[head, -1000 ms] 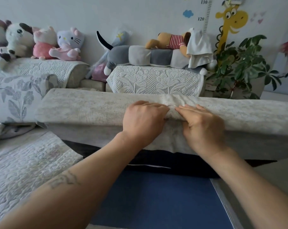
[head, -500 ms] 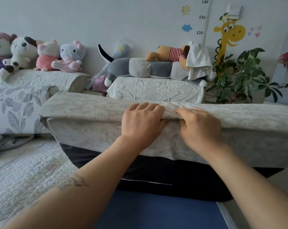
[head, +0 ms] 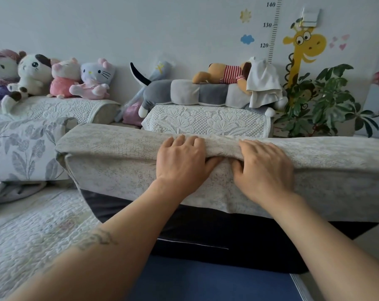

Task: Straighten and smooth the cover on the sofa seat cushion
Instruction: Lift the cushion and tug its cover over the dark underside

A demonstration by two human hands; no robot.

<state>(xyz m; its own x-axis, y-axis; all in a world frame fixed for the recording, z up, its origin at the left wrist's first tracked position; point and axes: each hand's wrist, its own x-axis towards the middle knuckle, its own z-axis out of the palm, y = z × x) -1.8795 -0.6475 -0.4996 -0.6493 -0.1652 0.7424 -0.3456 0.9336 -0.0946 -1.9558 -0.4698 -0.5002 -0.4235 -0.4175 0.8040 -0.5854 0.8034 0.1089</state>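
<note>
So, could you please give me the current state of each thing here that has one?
left hand: gripping the cover at the cushion's top edge
right hand: gripping the cover beside it
cover: bunched between the hands, short of the bottom
seat cushion: stood on edge, dark underside exposed
white cloth: draped over the plush toy's head

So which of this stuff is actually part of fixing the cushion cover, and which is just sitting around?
In use:
seat cushion
cover
left hand
right hand

Lying about:
plush toys
long grey plush
white cloth
potted plant
</note>
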